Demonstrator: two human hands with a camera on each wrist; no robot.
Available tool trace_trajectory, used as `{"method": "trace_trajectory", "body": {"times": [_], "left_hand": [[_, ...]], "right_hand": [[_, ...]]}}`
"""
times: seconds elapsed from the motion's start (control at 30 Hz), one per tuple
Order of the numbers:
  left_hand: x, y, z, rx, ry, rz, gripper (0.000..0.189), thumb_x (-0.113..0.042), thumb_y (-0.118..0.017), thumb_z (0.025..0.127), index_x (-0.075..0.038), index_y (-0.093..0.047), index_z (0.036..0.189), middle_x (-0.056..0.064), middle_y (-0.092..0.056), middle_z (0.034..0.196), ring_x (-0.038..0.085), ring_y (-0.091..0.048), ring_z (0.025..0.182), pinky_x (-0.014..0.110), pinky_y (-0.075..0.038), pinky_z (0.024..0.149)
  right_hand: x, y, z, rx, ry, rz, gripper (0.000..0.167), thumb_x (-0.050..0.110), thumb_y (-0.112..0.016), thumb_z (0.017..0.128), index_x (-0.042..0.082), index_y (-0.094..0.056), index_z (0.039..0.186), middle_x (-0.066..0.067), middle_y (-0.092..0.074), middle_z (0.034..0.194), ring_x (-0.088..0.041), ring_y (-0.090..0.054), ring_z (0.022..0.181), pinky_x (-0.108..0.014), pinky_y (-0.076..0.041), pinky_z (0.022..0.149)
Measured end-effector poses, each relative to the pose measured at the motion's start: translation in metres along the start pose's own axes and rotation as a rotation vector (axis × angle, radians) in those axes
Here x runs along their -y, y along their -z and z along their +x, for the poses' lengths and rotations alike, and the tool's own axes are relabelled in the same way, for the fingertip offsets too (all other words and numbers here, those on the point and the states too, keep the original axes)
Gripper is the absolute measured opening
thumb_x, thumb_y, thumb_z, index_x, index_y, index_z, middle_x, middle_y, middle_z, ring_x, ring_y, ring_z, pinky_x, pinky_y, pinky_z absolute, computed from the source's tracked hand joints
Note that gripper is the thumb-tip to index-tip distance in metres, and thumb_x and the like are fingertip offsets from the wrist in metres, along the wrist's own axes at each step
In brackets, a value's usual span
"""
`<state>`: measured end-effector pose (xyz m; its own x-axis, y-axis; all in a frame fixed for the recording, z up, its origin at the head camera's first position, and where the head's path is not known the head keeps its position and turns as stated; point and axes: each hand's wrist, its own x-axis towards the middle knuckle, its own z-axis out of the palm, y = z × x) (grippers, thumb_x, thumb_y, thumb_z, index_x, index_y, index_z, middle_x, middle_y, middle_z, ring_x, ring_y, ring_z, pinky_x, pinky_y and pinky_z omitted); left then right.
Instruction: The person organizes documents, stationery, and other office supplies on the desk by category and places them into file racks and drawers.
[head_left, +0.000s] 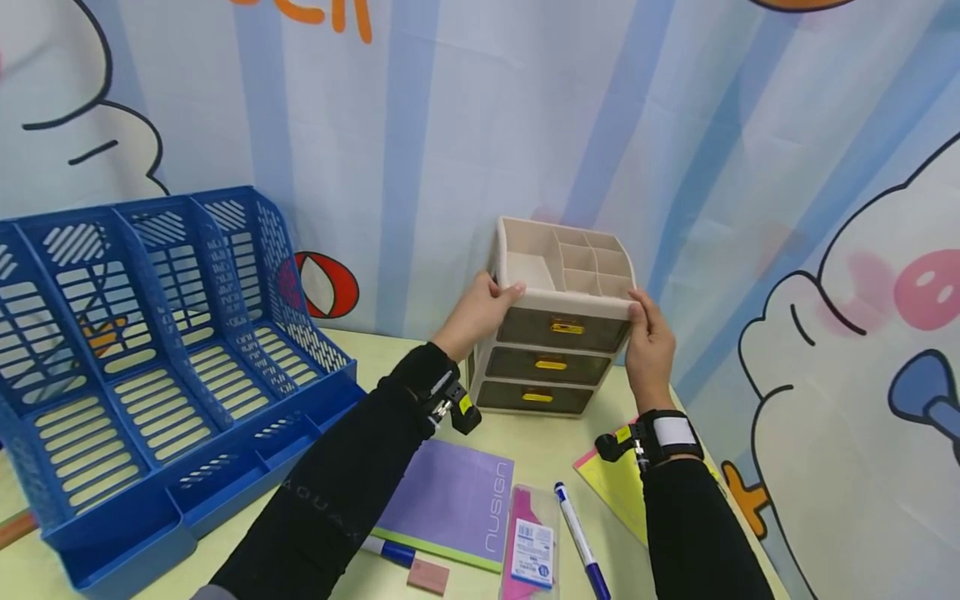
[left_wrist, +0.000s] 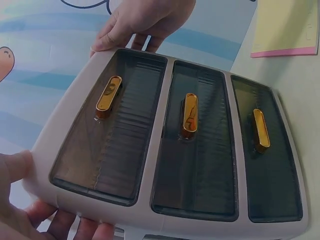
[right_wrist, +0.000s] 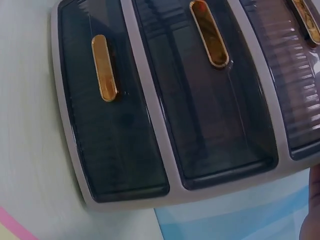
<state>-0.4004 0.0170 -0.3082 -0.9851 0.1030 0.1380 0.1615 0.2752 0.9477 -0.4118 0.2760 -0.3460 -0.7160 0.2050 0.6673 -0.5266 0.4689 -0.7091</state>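
Note:
A small desktop drawer organizer point(head_left: 489, 343) stands at the back of the table. Its frame is cream, and three dark see-through drawers with gold handles are stacked below an open, divided top tray point(head_left: 528, 271). My left hand point(head_left: 480, 315) grips its upper left side, thumb over the front edge; the left wrist view shows the fingers point(left_wrist: 62, 222) curled under that side. On the opposite upper corner, my right hand point(head_left: 651, 348) holds the right side with thumb and fingers. All three drawers look closed. Only a sliver of the right hand point(right_wrist: 311, 210) shows in the right wrist view.
A blue file rack point(head_left: 187, 483) occupies the left. In front lie a purple notebook point(head_left: 457, 496), a pink item in a clear case point(head_left: 532, 550), a blue-and-white marker point(head_left: 577, 533), a brown eraser-like block point(head_left: 428, 576) and yellow paper point(head_left: 618, 492). A printed curtain point(head_left: 450, 125) hangs behind.

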Motion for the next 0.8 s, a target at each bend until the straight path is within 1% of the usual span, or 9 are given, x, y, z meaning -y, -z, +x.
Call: {"method": "trace_trajectory", "body": {"times": [0.1, 0.23, 0.33, 0.4, 0.5, 0.57, 0.63, 0.7, 0.8], "left_hand": [[0.0, 0.001, 0.001, -0.012, -0.025, 0.042, 0.041, -0.046, -0.05, 0.101, -0.006, -0.04, 0.106, 0.009, -0.044, 0.092, 0.024, -0.046, 0.086, 0.034, -0.039, 0.071], [0.004, 0.005, 0.001, -0.015, -0.078, 0.115, 0.043, -0.046, -0.049, 0.101, -0.004, -0.041, 0.11, 0.012, -0.047, 0.094, 0.025, -0.047, 0.083, 0.035, -0.039, 0.07], [0.012, 0.01, -0.004, 0.003, -0.101, 0.129, 0.044, -0.044, -0.048, 0.102, -0.003, -0.043, 0.116, 0.013, -0.05, 0.107, 0.025, -0.051, 0.093, 0.036, -0.043, 0.078], [0.019, 0.015, -0.009, 0.023, -0.107, 0.134, 0.046, -0.044, -0.048, 0.102, -0.003, -0.044, 0.123, 0.014, -0.05, 0.118, 0.026, -0.052, 0.103, 0.038, -0.045, 0.086], [0.028, 0.022, -0.018, 0.044, -0.122, 0.165, 0.052, -0.044, -0.049, 0.102, -0.002, -0.043, 0.133, 0.016, -0.049, 0.131, 0.029, -0.051, 0.117, 0.043, -0.045, 0.094], [0.033, 0.028, -0.024, 0.049, -0.14, 0.221, 0.057, -0.046, -0.049, 0.102, -0.002, -0.042, 0.138, 0.017, -0.047, 0.135, 0.031, -0.049, 0.121, 0.044, -0.044, 0.097], [0.039, 0.034, -0.031, 0.044, -0.155, 0.281, 0.06, -0.047, -0.049, 0.101, -0.003, -0.042, 0.141, 0.016, -0.046, 0.139, 0.031, -0.047, 0.125, 0.046, -0.043, 0.099], [0.044, 0.041, -0.037, 0.028, -0.167, 0.339, 0.062, -0.048, -0.049, 0.101, -0.004, -0.041, 0.143, 0.015, -0.044, 0.141, 0.031, -0.046, 0.127, 0.047, -0.041, 0.102], [0.053, 0.053, -0.046, 0.006, -0.175, 0.387, 0.062, -0.048, -0.052, 0.1, -0.006, -0.043, 0.144, 0.015, -0.044, 0.142, 0.031, -0.045, 0.13, 0.049, -0.039, 0.104]], "right_hand": [[-0.011, -0.003, 0.006, -0.005, -0.021, 0.0, 0.037, 0.028, -0.049, 0.104, 0.014, -0.06, 0.135, -0.005, -0.054, 0.141, -0.023, -0.051, 0.126, -0.042, -0.042, 0.101], [-0.01, -0.005, 0.001, 0.04, -0.098, 0.032, 0.048, 0.04, -0.045, 0.104, 0.023, -0.045, 0.149, -0.008, -0.047, 0.147, -0.023, -0.045, 0.133, -0.043, -0.036, 0.107], [-0.006, -0.006, -0.012, 0.045, -0.169, 0.029, 0.058, 0.048, -0.042, 0.103, 0.027, -0.03, 0.155, -0.007, -0.039, 0.153, -0.021, -0.038, 0.138, -0.044, -0.031, 0.111], [-0.004, -0.007, -0.022, 0.026, -0.178, 0.003, 0.06, 0.051, -0.039, 0.102, 0.026, -0.027, 0.156, -0.006, -0.038, 0.153, -0.022, -0.036, 0.138, -0.045, -0.031, 0.111], [-0.001, -0.009, -0.037, 0.008, -0.142, -0.021, 0.06, 0.05, -0.04, 0.103, 0.022, -0.028, 0.155, -0.005, -0.037, 0.153, -0.024, -0.036, 0.137, -0.048, -0.033, 0.107], [0.002, -0.011, -0.044, 0.006, -0.095, -0.021, 0.058, 0.046, -0.042, 0.104, 0.02, -0.03, 0.155, -0.006, -0.037, 0.152, -0.026, -0.036, 0.134, -0.05, -0.035, 0.103], [0.005, -0.012, -0.051, 0.01, -0.055, -0.024, 0.057, 0.041, -0.044, 0.104, 0.019, -0.03, 0.155, -0.006, -0.035, 0.153, -0.028, -0.035, 0.135, -0.052, -0.035, 0.103], [0.007, -0.014, -0.056, 0.013, -0.026, -0.047, 0.057, 0.036, -0.046, 0.104, 0.018, -0.028, 0.155, -0.008, -0.031, 0.156, -0.029, -0.03, 0.139, -0.054, -0.031, 0.107], [0.011, -0.018, -0.064, 0.018, 0.01, -0.118, 0.06, 0.032, -0.05, 0.104, 0.013, -0.026, 0.156, -0.011, -0.025, 0.158, -0.03, -0.021, 0.144, -0.054, -0.023, 0.113]]}}
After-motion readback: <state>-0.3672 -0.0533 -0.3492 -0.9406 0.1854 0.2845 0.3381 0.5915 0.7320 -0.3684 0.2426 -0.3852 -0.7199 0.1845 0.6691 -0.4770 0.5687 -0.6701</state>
